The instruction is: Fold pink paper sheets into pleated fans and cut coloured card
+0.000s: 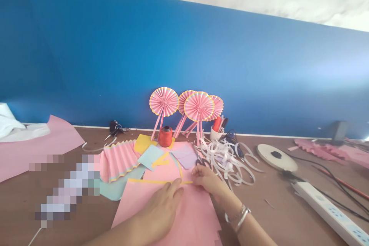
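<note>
My left hand [161, 207] lies flat with fingers stretched out on a pink paper sheet [190, 219] that has a yellow strip [150, 181] along its far edge. My right hand [206, 178], a bracelet at its wrist, pinches the sheet's far edge near the strip's right end. Just beyond it lie scissors [199, 160], partly hidden by the fingers. A pleated pink paper [118, 159] rests to the left, among blue, yellow and lilac paper pieces.
Several pink paper fans [184, 105] lean on the blue board [184, 61]. A red thread spool [165, 136], a white cup of pens [217, 130], curled white strips [230, 157], a tape roll [276, 157], a power strip [328, 209] with cables, more pink paper [29, 146] at left.
</note>
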`<move>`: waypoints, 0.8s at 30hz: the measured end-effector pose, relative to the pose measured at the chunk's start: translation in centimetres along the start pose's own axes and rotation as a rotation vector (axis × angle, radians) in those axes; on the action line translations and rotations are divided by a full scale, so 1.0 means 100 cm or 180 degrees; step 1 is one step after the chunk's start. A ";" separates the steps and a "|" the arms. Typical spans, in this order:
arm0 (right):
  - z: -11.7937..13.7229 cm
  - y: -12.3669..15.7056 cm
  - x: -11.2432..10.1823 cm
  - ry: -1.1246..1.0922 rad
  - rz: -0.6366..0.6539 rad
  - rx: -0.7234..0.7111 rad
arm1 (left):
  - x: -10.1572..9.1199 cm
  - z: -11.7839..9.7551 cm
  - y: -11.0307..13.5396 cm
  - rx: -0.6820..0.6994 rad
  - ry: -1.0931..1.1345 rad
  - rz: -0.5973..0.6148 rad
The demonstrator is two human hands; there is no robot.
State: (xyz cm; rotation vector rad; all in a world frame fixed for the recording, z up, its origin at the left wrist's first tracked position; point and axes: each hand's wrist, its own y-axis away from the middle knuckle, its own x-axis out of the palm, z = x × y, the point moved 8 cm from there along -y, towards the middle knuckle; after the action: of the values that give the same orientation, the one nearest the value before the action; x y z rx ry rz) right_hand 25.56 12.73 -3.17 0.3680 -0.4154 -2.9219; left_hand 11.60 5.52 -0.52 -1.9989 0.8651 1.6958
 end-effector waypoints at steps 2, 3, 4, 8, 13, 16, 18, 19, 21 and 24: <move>-0.001 0.000 0.000 -0.0058 0.0036 0.0043 | 0.001 0.000 0.000 0.0001 -0.0006 0.0012; -0.001 0.000 0.000 -0.0084 0.0046 0.0059 | 0.002 0.001 0.000 -0.0015 -0.0021 0.0036; -0.001 0.000 0.000 -0.0097 0.0049 0.0072 | 0.002 0.001 0.000 -0.0034 -0.0030 0.0051; 0.000 0.000 0.000 -0.0062 0.0039 0.0068 | 0.004 0.003 -0.001 -0.0045 0.0064 0.0006; 0.000 -0.001 0.000 -0.0017 0.0002 -0.0008 | 0.011 0.006 -0.001 -0.0019 0.0134 -0.0044; 0.002 0.000 0.000 0.0030 -0.0030 -0.0002 | 0.015 0.006 -0.002 0.0037 0.0029 -0.0097; 0.003 0.002 0.000 0.0049 -0.0045 0.0031 | 0.016 0.005 -0.003 0.0117 -0.0098 -0.0168; 0.004 0.002 0.000 0.0042 -0.0050 0.0029 | 0.016 0.004 -0.003 0.0170 -0.0150 -0.0216; 0.006 0.003 0.000 0.0042 -0.0076 0.0012 | 0.016 0.001 -0.004 0.0309 -0.0233 -0.0273; 0.006 0.003 0.000 0.0066 -0.0122 -0.0012 | 0.016 -0.002 -0.004 0.0372 -0.0312 -0.0273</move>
State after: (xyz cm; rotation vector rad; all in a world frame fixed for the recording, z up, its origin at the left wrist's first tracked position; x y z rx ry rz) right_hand 25.41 12.59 -2.49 0.4097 -0.4043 -2.9528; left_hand 12.10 5.36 -2.06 -1.8340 0.8135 1.6420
